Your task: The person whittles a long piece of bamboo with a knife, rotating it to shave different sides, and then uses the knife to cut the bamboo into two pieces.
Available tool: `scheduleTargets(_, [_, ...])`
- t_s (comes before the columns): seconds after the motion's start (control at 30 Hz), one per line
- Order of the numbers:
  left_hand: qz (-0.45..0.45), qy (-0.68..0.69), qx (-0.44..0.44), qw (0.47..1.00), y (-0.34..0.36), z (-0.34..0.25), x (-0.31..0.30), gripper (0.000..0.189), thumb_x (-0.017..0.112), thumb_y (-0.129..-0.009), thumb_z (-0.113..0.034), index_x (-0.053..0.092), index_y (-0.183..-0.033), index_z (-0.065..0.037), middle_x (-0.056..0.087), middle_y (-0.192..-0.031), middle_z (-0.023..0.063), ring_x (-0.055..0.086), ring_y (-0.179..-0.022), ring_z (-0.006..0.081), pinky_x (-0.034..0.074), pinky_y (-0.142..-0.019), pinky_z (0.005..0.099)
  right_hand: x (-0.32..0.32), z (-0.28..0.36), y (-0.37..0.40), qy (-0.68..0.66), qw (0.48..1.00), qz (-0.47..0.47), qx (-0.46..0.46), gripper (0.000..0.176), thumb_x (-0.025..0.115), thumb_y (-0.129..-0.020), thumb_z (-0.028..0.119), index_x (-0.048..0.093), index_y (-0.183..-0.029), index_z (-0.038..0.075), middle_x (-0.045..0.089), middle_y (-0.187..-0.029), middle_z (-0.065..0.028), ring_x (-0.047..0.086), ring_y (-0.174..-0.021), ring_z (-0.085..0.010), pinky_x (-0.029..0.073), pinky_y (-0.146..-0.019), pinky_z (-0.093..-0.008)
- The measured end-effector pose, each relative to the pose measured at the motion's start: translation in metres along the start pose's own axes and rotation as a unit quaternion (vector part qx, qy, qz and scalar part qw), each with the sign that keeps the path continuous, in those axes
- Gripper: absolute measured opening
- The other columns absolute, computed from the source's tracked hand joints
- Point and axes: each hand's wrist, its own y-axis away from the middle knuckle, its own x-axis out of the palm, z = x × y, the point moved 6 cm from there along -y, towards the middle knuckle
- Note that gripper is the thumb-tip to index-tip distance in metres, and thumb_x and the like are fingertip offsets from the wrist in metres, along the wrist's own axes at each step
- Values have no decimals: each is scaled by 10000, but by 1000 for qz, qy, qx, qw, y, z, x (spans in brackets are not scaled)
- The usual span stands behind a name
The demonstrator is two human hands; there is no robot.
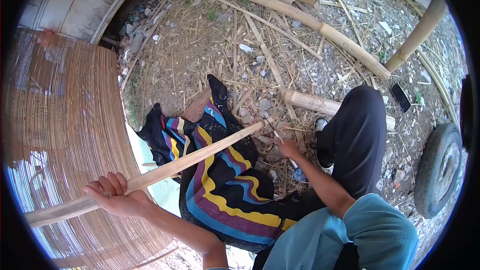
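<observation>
A long split bamboo strip (195,159) slants across the view from lower left to the middle. My left hand (116,196) is wrapped round it near its lower left part. My right hand (287,147) is closed on a knife (273,129), whose dark, thin blade meets the strip's far end. Much of the knife's handle is hidden by my fingers. Under the strip, a black cloth with yellow, purple and blue wavy stripes (227,210) is draped over my leg.
A woven slat screen (75,120) stands at left. Bamboo poles (345,45) lie behind, with a shorter bamboo piece (320,103) by my knee. A brick (198,106), a phone (400,97) and a tyre (439,170) rest on ground littered with stones and shavings.
</observation>
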Motion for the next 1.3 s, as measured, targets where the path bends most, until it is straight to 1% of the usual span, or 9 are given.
scheduleTargets(0.23, [-14,-19,14,1000,-5,4,-1,393,578,-897,-335,328,-639,-174,170,-504,-68,164,-424,18,126,-373,187,39,80,46,-59,975,-37,-210,440,435,-915,430,575,-1010,24,602,-737,-260,578,-786,-461,461,-707,-493])
scheduleTargets(0.53, [-7,-12,-5,1000,-2,2,-1,392,574,-903,-309,324,-637,-168,179,-516,-64,166,-439,30,136,-390,204,25,37,19,-103,991,85,29,452,416,-932,446,555,-938,17,532,-528,-79,523,-390,-155,417,-389,-326])
scheduleTargets(0.8, [-14,-1,-15,1000,-11,12,-5,394,566,-909,-304,317,-636,-167,156,-517,-67,144,-446,42,124,-407,209,-24,188,14,30,980,38,-192,596,373,-908,511,596,-870,-40,600,-579,-162,613,-482,-267,498,-508,-383])
scheduleTargets(0.93, [-33,-6,-13,999,-11,11,-9,381,582,-896,-265,311,-658,-143,183,-544,-39,217,-485,67,176,-425,235,-84,394,3,-30,944,-30,-328,596,381,-904,495,636,-742,-18,616,-613,-189,642,-634,-352,509,-613,-421])
scheduleTargets(1.0, [-64,-25,-42,997,-39,36,-40,339,629,-863,-262,495,-914,45,492,-727,90,493,-587,166,467,-569,297,-104,475,25,-97,909,-135,-382,509,487,-866,457,644,-911,-25,640,-809,-208,659,-718,-291,523,-653,-395])
scheduleTargets(1.07, [-57,-63,-53,995,-37,45,-41,312,584,-887,-259,510,-893,44,523,-723,98,527,-586,184,488,-578,275,-104,537,44,-193,895,-144,-377,453,532,-848,409,640,-984,-9,631,-933,-214,639,-874,-288,510,-762,-383])
scheduleTargets(1.1, [-64,-94,-31,993,-40,39,-41,303,539,-911,-256,526,-871,44,553,-718,106,561,-585,202,509,-586,254,-81,571,17,6,805,-284,-522,424,509,-863,396,652,-882,-2,645,-790,-169,654,-670,-273,533,-622,-370])
scheduleTargets(1.17, [-100,-108,-80,986,-18,31,-29,453,485,-928,-270,473,-1145,127,611,-948,231,643,-801,285,558,-784,350,-81,558,35,-92,874,-166,-447,428,503,-866,401,647,-866,-2,640,-770,-162,649,-655,-267,530,-611,-368])
scheduleTargets(1.3, [-52,-79,-55,994,-10,28,-22,362,492,-918,-277,457,-1034,64,543,-861,173,582,-736,247,509,-721,332,-55,549,41,-94,884,-118,-442,440,491,-871,411,637,-835,-2,628,-732,-149,639,-624,-254,525,-588,-365])
